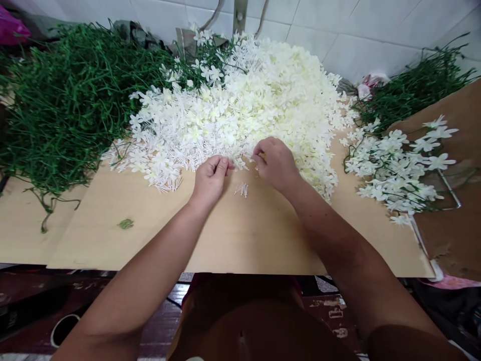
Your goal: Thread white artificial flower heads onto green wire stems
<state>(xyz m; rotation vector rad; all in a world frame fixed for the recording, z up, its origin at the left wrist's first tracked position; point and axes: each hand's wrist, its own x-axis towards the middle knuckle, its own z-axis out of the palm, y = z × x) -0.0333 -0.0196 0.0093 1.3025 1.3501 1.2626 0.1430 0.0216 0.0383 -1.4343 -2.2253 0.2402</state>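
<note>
A big heap of loose white artificial flowers (248,100) covers the far middle of a light wooden board (240,235). My left hand (210,178) rests at the heap's near edge with its fingers curled and pinched on something small I cannot make out. My right hand (274,163) is beside it, fingers pinched at the flowers on the heap's edge; what it grips is hidden. A few small white stamen pieces (242,189) lie on the board between my hands.
A mound of green plastic stems (63,100) fills the left. More green stems (417,87) lie at the back right. Finished stems with white flowers (398,165) rest on the right, beside brown cardboard (458,130). A tiled wall (356,35) stands behind.
</note>
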